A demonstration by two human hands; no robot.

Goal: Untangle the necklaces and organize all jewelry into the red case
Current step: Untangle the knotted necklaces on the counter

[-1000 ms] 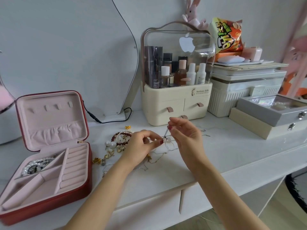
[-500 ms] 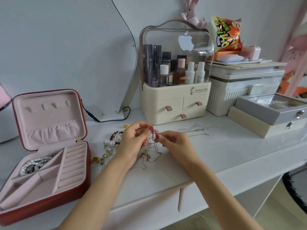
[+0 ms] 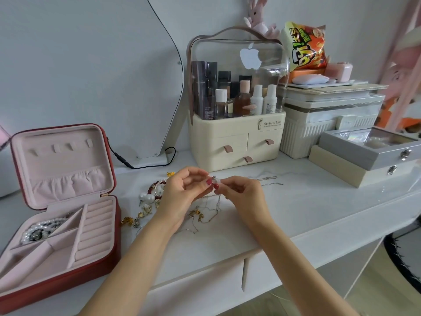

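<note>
- Near the front edge of the worktop (image 3: 319, 201), about midway along, your left hand (image 3: 182, 192) and right hand (image 3: 241, 197) meet fingertip to fingertip just above the surface, both pinching the same small pale pendant (image 3: 215, 179) on the tangled necklaces (image 3: 205, 215).
- Neither hand is loose or clenched on nothing; each has thumb and forefinger nipped onto that little piece, other fingers curled out of the way.
- From the pendant the thin chains hang down and pool on the worktop between your wrists, knotted up with a couple of gold bits.
- Those chains look super light and floppy, so I'd guess they won't hold any shape and will snag on each other the second you tug. Thin links like that probably kink or snap if yanked, so go slow.
- Best place to hold is the pendant or a clasp, something solid, then tease single strands out of the knot with your nails rather than pulling the whole bunch.
- More loose stuff sits just left of your left hand: a red bead bracelet (image 3: 157, 188) and pearl earrings (image 3: 147, 198).
- At the left end of the worktop the red case (image 3: 109, 236) stands open, with a pearl strand (image 3: 42, 229) already in its back-left compartment; the other sections look free.
</note>
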